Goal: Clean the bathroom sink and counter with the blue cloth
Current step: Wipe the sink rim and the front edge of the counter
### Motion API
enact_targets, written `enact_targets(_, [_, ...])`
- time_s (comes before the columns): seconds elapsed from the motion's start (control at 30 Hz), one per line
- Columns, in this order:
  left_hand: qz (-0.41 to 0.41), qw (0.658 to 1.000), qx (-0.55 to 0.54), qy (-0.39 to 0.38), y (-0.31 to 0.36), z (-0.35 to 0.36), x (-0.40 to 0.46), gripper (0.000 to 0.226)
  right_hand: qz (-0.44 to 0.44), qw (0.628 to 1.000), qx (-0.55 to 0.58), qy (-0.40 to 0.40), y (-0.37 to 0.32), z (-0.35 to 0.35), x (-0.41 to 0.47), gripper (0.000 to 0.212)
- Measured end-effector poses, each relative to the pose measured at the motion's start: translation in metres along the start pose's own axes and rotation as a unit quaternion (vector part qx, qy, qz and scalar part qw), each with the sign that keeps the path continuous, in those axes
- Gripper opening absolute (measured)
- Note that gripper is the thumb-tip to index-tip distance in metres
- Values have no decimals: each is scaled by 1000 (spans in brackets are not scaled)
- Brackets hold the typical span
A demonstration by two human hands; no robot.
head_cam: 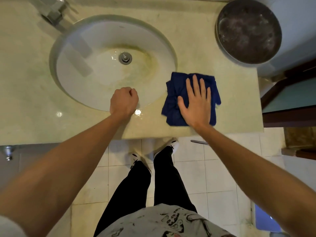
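Pressing flat on the blue cloth (176, 100) with the right hand (195, 106), fingers straight and slightly spread, palm down. Left hand (124, 101) curled into a fist, holding nothing, resting at the near rim of the sink (95, 79). Cloth crumpled and lying on the counter (236, 93) just right of the sink, not reaching into the bowl. Near edge of the counter close behind the right wrist; right edge of the counter a little beyond the cloth. Bare counter far of the cloth, up to a round dark metal basin (248, 31) standing at the far right corner. Tap (54, 16) at the far left of the sink, blurred. Drain (125, 58) in the middle of the bowl, yellowish staining around it and toward the right side. Small wet glint on the counter beside the left wrist. White tiled floor (205, 168) below, with white shoes (172, 144) close to the counter front.
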State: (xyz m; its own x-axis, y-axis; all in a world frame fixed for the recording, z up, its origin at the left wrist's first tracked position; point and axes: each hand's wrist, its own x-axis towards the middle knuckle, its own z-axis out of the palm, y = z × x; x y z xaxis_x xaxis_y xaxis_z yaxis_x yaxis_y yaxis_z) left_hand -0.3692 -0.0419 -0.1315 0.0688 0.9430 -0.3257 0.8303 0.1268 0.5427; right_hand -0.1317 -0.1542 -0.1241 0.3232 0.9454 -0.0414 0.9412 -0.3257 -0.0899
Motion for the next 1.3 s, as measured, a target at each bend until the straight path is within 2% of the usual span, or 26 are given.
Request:
enact_targets(0.07, [-14, 992, -120, -20, -5, -6, 3, 39, 9, 1000, -6, -6, -12, 2, -24, 68])
enact_targets(0.13, [-8, 985, -171, -13, -12, -18, 5, 36, 27, 999, -4, -16, -33, 4, -39, 70])
enact_targets(0.3, [17, 994, -87, 71, -50, -58, 23, 42, 9, 999, 16, -28, -127, 10, -69, 73])
enact_targets(0.43, [74, 995, 33, 55, -81, -77, 36, 45, -42, 997, 64, -33, -229, 18, -73, 73])
enact_targets(0.5, [99, 990, 60, 77, -89, -88, 43, 43, -59, 994, 78, -49, -273, 21, -72, 73])
enact_targets(0.6, [105, 981, 90, 135, -106, -106, 57, 44, -76, 992, 81, -62, -300, 26, -68, 73])
enact_targets(0.77, [94, 983, 6, 155, -126, -107, 56, 45, -145, 984, 75, -72, -257, 24, -67, 70])
enact_targets(0.87, [68, 987, 34, 144, -119, -107, 53, 46, -139, 986, 73, -50, -194, 19, -68, 68])
enact_targets(1.0, [29, 990, 71, 122, -110, -110, 53, 47, -92, 994, 54, -37, -96, 8, -64, 67])
enact_targets(1.1, [11, 990, 67, 125, -105, -110, 53, 46, -19, 999, 25, -26, -43, 3, -62, 67])
enact_targets(1.3, [2, 988, 76, 134, -103, -107, 55, 41, 42, 999, 2, -20, -36, 2, -49, 68])
